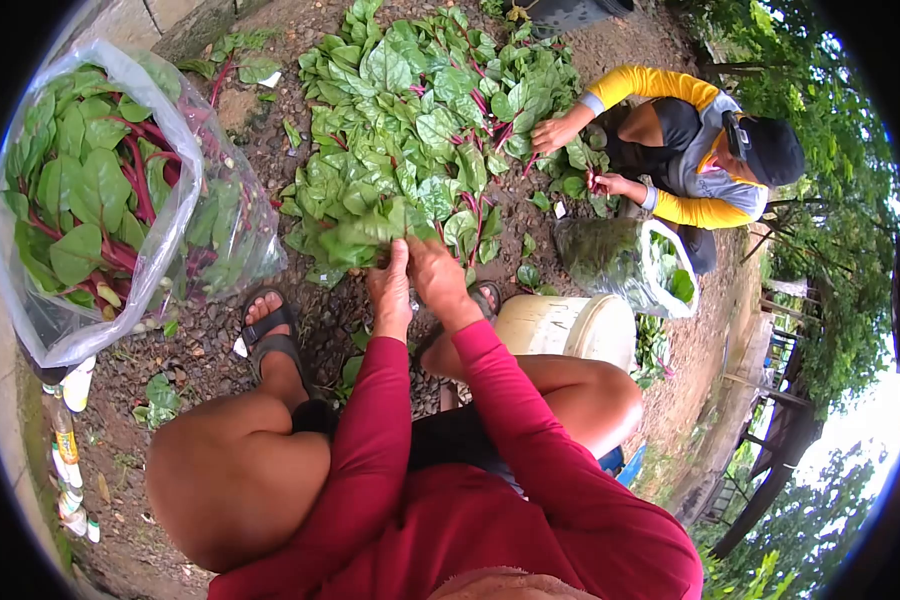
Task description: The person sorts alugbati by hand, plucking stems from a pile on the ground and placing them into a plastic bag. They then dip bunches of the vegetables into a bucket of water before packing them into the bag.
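Observation:
Both my hands meet at the near edge of a large heap of red-stemmed Malabar spinach (400, 130) spread on the ground. My left hand (390, 287) is closed, thumb up, on a bunch of Malabar spinach (370, 232) whose broad green leaves point away from me. Against it, my right hand (440, 277) is closed with curled fingers at the stem end of the same bunch. The stems inside my hands are hidden.
A clear plastic bag (192, 170) full of the greens stands at left. At right, a co-worker (710, 150) in yellow sleeves handles greens beside another filled bag (650, 268). A white bucket (555, 325) lies near my knee. Plastic bottles (67, 450) line the left edge.

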`<state>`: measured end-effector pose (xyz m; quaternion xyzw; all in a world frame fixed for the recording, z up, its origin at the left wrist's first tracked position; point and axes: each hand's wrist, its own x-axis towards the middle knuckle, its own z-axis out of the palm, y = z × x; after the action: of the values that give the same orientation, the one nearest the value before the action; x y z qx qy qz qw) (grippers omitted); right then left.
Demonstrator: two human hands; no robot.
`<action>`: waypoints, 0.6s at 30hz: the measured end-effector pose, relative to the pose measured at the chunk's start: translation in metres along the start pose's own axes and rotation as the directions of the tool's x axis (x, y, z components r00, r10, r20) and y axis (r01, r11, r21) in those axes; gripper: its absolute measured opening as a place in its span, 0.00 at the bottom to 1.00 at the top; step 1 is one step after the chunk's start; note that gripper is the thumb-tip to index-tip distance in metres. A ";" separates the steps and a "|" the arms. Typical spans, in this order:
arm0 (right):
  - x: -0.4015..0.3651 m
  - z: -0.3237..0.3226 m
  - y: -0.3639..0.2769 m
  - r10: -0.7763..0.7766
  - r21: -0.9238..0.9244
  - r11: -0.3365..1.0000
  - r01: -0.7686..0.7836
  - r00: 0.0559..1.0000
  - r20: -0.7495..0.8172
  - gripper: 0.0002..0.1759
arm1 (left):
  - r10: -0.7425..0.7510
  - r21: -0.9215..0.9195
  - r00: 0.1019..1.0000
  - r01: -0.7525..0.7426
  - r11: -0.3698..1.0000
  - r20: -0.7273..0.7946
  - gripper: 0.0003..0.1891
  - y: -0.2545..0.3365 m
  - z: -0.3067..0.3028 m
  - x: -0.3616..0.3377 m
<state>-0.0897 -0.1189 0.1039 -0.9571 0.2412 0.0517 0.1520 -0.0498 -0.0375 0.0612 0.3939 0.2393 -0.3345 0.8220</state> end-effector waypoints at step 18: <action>-0.009 -0.003 0.076 0.412 0.603 0.580 -0.548 0.836 0.364 0.21 | -0.001 0.190 0.959 0.057 0.980 -0.282 0.25 0.021 -0.015 0.014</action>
<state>-0.1336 -0.1797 0.0881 -0.7198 0.4781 0.0863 0.4959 -0.0269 -0.0210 0.0534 0.5127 0.3252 -0.3093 0.7319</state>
